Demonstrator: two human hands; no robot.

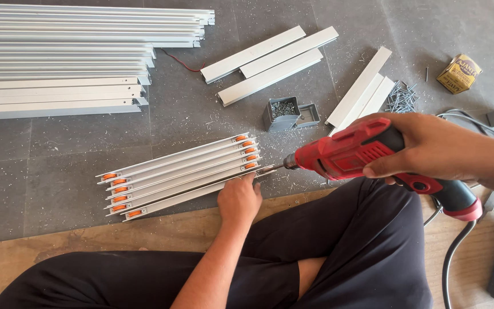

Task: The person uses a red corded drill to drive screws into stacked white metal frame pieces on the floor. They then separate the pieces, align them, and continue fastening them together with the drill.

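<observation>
- Nearest the camera: the person sits cross-legged in dark trousers (338, 257) on a wooden board (87, 252) laid over the grey floor.
- Left hand (239, 198) lies palm down, fingers closed onto the near edge of the bundle of aluminium rails (181, 173), pressing it to the floor close to its right end.
- The bundle holds several rails laid side by side, each with orange rollers (247, 150) at both ends. Its long axis runs from lower left to upper right, rising slightly to the right.
- Right hand (430, 146) is wrapped around the body of a red power drill (350, 153), held firmly; its corded handle trails towards the right.
- Key relation: the drill bit (270, 168) points leftward, roughly in line with the rails' long axis, and its tip meets the right end of the nearest rails, just beside the left hand's fingertips.
- Beyond: a small grey box of screws (283, 112), with short white channel sections (267, 60) behind it.
- Right of these: loose screws (401, 97) and a small yellow carton (459, 73).
- Far left: a stack of long aluminium profiles (58, 57).
</observation>
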